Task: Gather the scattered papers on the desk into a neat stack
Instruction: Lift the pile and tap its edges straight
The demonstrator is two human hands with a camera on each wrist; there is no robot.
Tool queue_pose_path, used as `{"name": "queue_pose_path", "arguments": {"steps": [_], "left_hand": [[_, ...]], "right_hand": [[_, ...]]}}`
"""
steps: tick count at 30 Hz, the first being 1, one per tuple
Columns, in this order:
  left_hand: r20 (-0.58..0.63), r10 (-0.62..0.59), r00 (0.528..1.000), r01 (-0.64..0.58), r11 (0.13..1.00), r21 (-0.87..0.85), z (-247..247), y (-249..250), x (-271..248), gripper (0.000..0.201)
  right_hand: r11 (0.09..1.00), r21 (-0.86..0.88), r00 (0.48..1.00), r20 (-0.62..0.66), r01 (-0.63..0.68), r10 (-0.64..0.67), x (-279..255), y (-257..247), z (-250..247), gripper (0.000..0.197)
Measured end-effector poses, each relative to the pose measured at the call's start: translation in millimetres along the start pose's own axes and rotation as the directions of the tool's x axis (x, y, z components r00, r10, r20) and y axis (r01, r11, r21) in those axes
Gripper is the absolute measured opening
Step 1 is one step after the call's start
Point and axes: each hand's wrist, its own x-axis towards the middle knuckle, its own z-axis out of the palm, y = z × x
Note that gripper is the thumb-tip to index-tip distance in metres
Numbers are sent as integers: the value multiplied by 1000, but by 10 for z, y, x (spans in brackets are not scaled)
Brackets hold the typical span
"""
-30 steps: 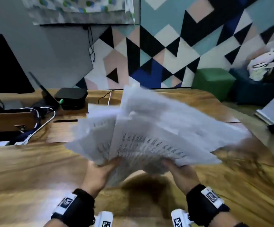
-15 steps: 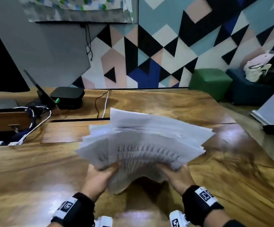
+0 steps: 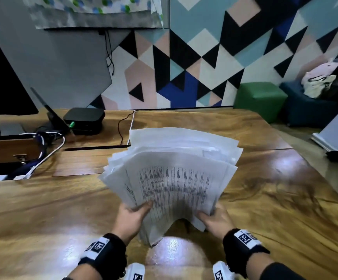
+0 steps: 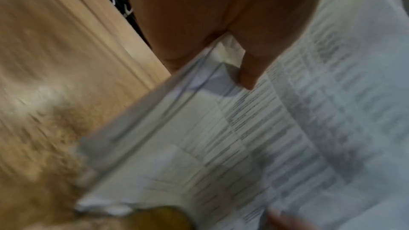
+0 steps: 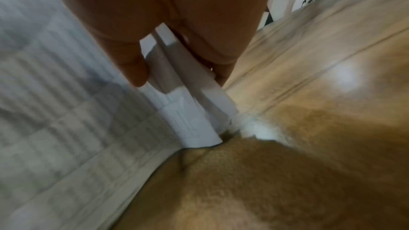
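White papers [image 3: 172, 178] all in hand, held upright over near-centre of wooden desk [image 3: 43, 209]; no loose sheets visible elsewhere on it. Left hand [image 3: 132, 218] pinches near-left edge, thumb on printed face, fingers curled behind. Right hand [image 3: 214, 219] pinches near-right edge likewise. Sheets fanned, far edges stepped, bundle bowed between grips. Judgement: gathering done; squaring edges and laying the stack flat remain

One fanned sheaf of papers [image 3: 176, 174], perhaps a dozen; two stools [image 3: 260, 96]
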Motion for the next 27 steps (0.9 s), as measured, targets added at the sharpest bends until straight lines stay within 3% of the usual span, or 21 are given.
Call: {"name": "queue_pose_path", "arguments": {"steps": [3,5,6,10,12,15,17,20,22,27], "left_hand": [[-34,-27,999,23,994,-106,32,104,35,15],[-51,-66,996,56,980,-190,39,169,60,11],[-42,-94,995,82,971,-223,52,194,67,8],[33,-269,963,262,892,-368,117,194,55,17],[53,-359,932,345,830,-439,110,103,69,31],[176,-440,880,465,728,-505,110,19,15,41],[219,-466,857,509,704,-495,168,-26,-49,35],[209,-511,834,545,699,-463,254,-136,-166,35],[174,-526,832,542,708,-452,243,-263,-218,43],[152,-544,825,530,655,-538,-138,-397,-264,49]], "right_hand": [[979,184,996,-9,-84,87,22,15,-91,16],[943,310,991,-18,-120,131,31,-14,-155,45],[909,393,987,-20,-141,162,27,-22,-164,50],[589,740,924,114,-325,365,-7,83,-69,54],[525,769,908,170,-365,383,-20,83,-34,56],[501,796,917,163,-340,364,-29,71,-14,59],[485,800,923,212,-353,323,-68,46,5,54],[486,742,884,346,-463,314,-125,53,49,34],[514,671,844,391,-534,366,-133,119,32,30],[611,512,794,328,-604,511,-169,468,-215,32]]}}
